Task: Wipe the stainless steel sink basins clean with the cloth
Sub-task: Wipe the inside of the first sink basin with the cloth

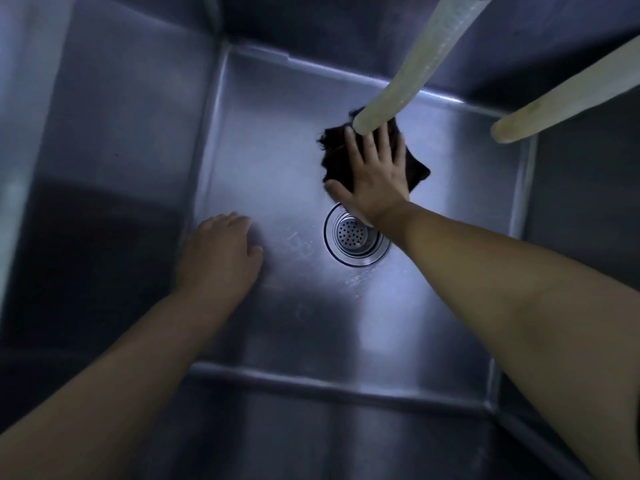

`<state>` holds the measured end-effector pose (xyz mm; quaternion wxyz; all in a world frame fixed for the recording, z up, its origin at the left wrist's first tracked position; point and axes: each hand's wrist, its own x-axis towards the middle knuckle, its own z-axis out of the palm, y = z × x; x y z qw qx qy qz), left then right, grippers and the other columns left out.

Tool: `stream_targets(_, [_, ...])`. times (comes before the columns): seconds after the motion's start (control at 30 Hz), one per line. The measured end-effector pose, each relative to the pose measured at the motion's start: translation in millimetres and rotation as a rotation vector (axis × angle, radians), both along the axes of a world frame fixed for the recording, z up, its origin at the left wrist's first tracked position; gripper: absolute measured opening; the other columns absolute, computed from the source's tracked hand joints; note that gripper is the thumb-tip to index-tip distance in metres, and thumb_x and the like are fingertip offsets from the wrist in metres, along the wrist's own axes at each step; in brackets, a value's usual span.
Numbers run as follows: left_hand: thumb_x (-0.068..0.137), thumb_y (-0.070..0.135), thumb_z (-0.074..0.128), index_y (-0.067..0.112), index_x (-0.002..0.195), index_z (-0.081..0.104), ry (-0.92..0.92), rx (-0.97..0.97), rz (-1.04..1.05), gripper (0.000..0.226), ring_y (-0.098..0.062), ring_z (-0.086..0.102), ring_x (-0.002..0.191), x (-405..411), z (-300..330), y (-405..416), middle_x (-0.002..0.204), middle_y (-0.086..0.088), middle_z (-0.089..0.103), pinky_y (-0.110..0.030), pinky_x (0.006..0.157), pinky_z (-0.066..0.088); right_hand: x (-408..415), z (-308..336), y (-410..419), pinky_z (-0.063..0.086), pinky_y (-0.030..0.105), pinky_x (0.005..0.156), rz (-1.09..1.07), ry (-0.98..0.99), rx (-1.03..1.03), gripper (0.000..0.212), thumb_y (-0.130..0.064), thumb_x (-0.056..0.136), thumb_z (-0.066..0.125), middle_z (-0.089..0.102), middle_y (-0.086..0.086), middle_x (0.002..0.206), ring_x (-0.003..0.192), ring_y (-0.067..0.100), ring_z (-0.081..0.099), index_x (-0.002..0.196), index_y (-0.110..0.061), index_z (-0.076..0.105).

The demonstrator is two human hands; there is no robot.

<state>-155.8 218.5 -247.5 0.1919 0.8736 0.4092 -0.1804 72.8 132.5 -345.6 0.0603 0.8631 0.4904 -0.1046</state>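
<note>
Pressing flat, the right hand (pixel 375 174) spreads the cloth (pixel 334 152) on the basin (pixel 277 168) floor beyond the drain (pixel 353 237); left hand (pixel 221 251) rests loose, holding nothing.

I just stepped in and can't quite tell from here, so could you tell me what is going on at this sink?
A person is wiping the floor of a steel sink basin. The right hand lies flat, fingers spread, pressing a dark cloth onto the bottom just beyond the drain. The left hand rests near the basin's left edge and holds nothing. Two pale hoses hang in from above, and no water is visibly running.
</note>
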Motion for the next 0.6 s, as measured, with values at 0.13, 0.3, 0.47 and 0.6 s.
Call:
stream_targets(0.13, [0.086,0.022,0.056,0.012,0.118,0.059,-0.013,0.051,0.045,0.033,-0.033,0.051,0.111,-4.9,5.8,3.8,0.119,-0.012,0.06,-0.039,0.09,0.042,-28.3,5.1,10.7,0.001,0.058,0.115,0.204,0.005,-0.019,0.086,-0.07,0.083,0.023,0.005,0.011,0.16,0.146,0.035,-0.002,0.153,-0.021,0.01])
stream_targets(0.3, [0.085,0.02,0.059,0.012,0.118,0.06,-0.022,0.074,0.072,0.035,-0.034,0.051,0.112,-5.5,15.9,-2.7,0.117,-0.014,0.061,-0.039,0.089,0.043,-95.6,0.9,-3.0,0.002,0.058,0.115,0.387,0.122,0.047,0.086,-0.066,0.081,0.039,0.011,0.012,0.159,0.146,0.037,0.003,0.152,-0.022,0.018])
stream_targets(0.47, [0.086,0.023,0.058,0.012,0.121,0.059,0.02,0.05,0.076,0.036,-0.032,0.051,0.114,-9.2,22.3,-13.3,0.119,-0.015,0.06,-0.037,0.09,0.042,-126.6,-3.1,-68.4,0.008,0.058,0.115,0.51,0.179,0.102,0.079,-0.058,0.083,0.043,0.018,0.013,0.157,0.145,0.037,0.008,0.15,-0.02,0.027])
stream_targets(0.6, [0.087,0.027,0.057,0.012,0.12,0.058,0.055,0.026,0.048,0.035,-0.031,0.052,0.113,-11.3,26.7,-21.7,0.119,-0.012,0.061,-0.035,0.089,0.042,-110.8,-2.6,-135.2,0.014,0.058,0.114,0.577,0.181,0.136,0.073,-0.055,0.087,0.047,0.023,0.011,0.156,0.145,0.036,0.012,0.149,-0.02,0.03])
